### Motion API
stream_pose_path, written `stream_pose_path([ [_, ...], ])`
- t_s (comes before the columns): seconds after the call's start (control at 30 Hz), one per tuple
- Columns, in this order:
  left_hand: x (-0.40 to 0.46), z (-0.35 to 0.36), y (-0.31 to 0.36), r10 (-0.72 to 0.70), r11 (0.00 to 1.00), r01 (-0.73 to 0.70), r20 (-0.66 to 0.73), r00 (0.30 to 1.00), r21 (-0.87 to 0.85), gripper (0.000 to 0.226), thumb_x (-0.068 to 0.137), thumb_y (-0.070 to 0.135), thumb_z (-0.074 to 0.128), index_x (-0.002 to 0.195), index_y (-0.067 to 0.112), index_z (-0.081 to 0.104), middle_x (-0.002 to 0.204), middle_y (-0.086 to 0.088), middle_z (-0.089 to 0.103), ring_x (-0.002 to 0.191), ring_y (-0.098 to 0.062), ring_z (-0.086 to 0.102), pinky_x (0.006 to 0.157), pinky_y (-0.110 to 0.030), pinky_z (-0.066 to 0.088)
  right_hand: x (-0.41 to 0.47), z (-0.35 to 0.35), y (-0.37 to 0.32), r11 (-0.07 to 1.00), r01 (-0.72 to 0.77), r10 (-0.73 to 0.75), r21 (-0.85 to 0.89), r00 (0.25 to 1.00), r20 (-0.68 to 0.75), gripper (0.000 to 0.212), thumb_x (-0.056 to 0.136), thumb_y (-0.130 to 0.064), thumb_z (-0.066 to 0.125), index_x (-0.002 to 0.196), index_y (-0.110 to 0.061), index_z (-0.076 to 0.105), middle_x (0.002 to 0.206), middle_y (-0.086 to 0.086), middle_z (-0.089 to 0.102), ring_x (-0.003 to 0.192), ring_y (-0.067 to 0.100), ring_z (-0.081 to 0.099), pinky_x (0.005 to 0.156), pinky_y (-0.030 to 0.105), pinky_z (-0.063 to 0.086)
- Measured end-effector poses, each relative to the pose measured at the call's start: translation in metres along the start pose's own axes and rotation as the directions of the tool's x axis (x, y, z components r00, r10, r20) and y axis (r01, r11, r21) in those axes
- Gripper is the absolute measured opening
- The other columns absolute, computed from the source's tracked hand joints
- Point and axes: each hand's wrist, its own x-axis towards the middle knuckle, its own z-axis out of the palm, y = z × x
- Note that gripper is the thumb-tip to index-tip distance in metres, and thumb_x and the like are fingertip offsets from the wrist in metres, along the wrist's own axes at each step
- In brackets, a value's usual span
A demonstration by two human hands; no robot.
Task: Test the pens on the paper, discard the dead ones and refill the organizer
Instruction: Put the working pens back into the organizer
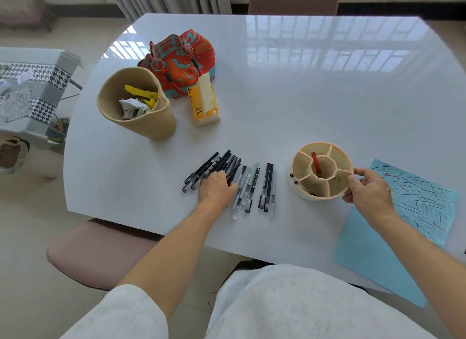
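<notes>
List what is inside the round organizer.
The organizer holds a red pen in its centre cell and dark pen tips at the left; compartment bottoms are partly hidden.

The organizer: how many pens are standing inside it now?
2 visible: a red pen in the centre compartment of the organizer, and one pen with a black tip in the near-left outer compartment. The walls may hide more.

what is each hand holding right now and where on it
The right hand grips the round organizer by its rim on the near right side. The left hand rests on the row of pens, fingers curled over some; a firm hold cannot be told.
</notes>
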Motion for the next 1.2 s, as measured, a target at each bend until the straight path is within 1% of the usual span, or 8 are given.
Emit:
stream_pose_path([
  [0.13,-0.01,0.003,-0.004,0.096,0.989,-0.086,0.078,0.992,-0.12,0.017,0.088,0.035,0.04,0.082,0.019,0.042,0.072,0.002,0.054,0.067,-0.022,0.052,0.059,-0.034,0.036,0.0,0.0,-0.001,1.0,-0.004,0.004,0.007,1.0,0.015,0.021,0.102,-0.022,0.056,0.12,-0.018,0.066,0.083,0.012,0.072,0.068,0.026,0.072,0.066,0.036,0.06],
  [0.33,-0.03,0.006,-0.009,0.093,0.883,-0.037,0.097,0.991,-0.468,0.01,0.081,0.029,0.037,0.073,0.025,0.039,0.071,0.0,0.054,0.06,-0.019,0.048,0.055,-0.037,0.041,0.002,0.001,-0.002,1.0,-0.012,0.012,-0.004,1.0,0.015,0.021,0.101,-0.021,0.055,0.119,-0.018,0.066,0.084,0.013,0.072,0.066,0.023,0.072,0.06,0.031,0.059],
  [0.43,-0.035,0.009,-0.011,0.022,0.822,0.027,0.079,0.997,-0.569,0.009,0.085,0.022,0.039,0.079,0.019,0.045,0.071,-0.007,0.058,0.061,-0.029,0.058,0.057,-0.045,0.049,0.002,0.003,-0.002,1.0,-0.017,0.017,-0.001,1.0,0.024,0.02,0.101,-0.022,0.056,0.118,-0.02,0.066,0.084,0.013,0.072,0.065,0.023,0.072,0.068,0.039,0.063],
  [0.5,-0.031,0.011,-0.016,-0.088,0.8,0.076,0.009,0.996,-0.596,0.012,0.09,0.018,0.044,0.079,0.015,0.048,0.067,-0.005,0.056,0.058,-0.024,0.052,0.053,-0.038,0.043,0.003,0.003,-0.002,1.0,-0.012,0.012,-0.003,1.0,0.026,0.019,0.101,-0.022,0.056,0.116,-0.021,0.066,0.082,0.011,0.072,0.063,0.021,0.072,0.068,0.039,0.063],
  [0.67,-0.012,0.004,-0.033,-0.216,0.884,0.133,-0.14,0.966,-0.448,0.007,0.088,0.024,0.06,0.085,0.018,0.06,0.072,0.005,0.059,0.071,-0.022,0.056,0.067,-0.029,0.04,0.002,0.002,-0.002,1.0,-0.003,0.004,-0.006,0.999,0.042,0.019,0.102,-0.023,0.056,0.118,-0.02,0.065,0.083,0.011,0.073,0.065,0.022,0.072,0.067,0.039,0.064],
  [0.9,-0.001,-0.003,-0.041,-0.242,0.944,0.206,-0.119,0.963,-0.259,0.012,0.086,0.03,0.06,0.082,0.019,0.065,0.078,-0.003,0.065,0.075,-0.027,0.057,0.067,-0.031,0.048,0.001,0.001,-0.003,1.0,0.002,-0.001,-0.016,0.999,0.047,0.018,0.103,-0.023,0.055,0.117,-0.019,0.065,0.082,0.011,0.072,0.065,0.024,0.072,0.07,0.042,0.064],
  [1.07,0.0,-0.005,-0.035,-0.233,0.952,0.221,-0.033,0.972,-0.21,0.015,0.078,0.038,0.071,0.079,0.024,0.071,0.078,0.002,0.066,0.075,-0.021,0.061,0.066,-0.027,0.051,0.0,0.002,-0.002,1.0,0.0,0.001,-0.018,0.999,0.052,0.019,0.103,-0.024,0.055,0.119,-0.02,0.065,0.082,0.012,0.072,0.067,0.025,0.072,0.072,0.043,0.064],
  [1.2,-0.001,-0.005,-0.034,-0.217,0.949,0.208,-0.013,0.976,-0.236,0.019,0.077,0.041,0.072,0.074,0.022,0.072,0.069,0.008,0.063,0.064,-0.014,0.057,0.051,-0.021,0.038,0.001,0.002,-0.002,0.999,0.002,0.0,-0.034,0.999,0.053,0.021,0.104,-0.026,0.054,0.12,-0.019,0.065,0.083,0.011,0.072,0.067,0.024,0.072,0.072,0.042,0.063],
])
